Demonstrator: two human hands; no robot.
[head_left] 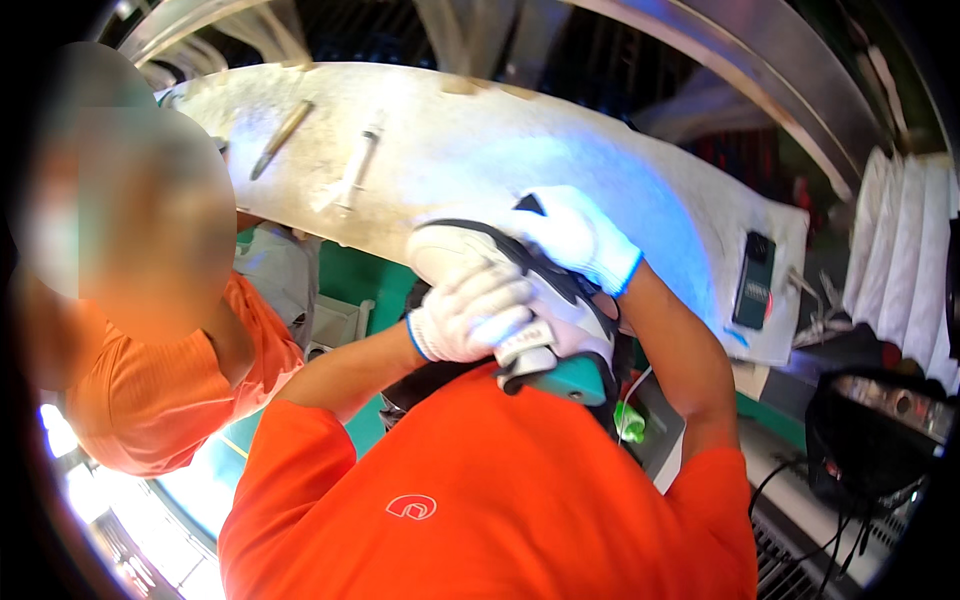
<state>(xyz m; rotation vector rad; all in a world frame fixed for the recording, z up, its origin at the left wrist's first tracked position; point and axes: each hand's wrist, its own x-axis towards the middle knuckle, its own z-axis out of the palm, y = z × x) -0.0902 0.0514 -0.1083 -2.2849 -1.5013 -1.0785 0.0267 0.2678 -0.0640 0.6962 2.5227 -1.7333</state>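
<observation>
As L hand (pixel 475 315) hides pt of shoe (pixel 572 325) | R hand (pixel 585 237) overexp., detail lost

Bluish light (pixel 655 225) falls across a pale worktable (pixel 440 130) beside a green floor (pixel 343 272).

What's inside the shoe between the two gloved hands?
A teal block shows at the opening of the shoe. How far it reaches toward the toe can't be seen: the shoe itself and the left hand cover it.
</observation>
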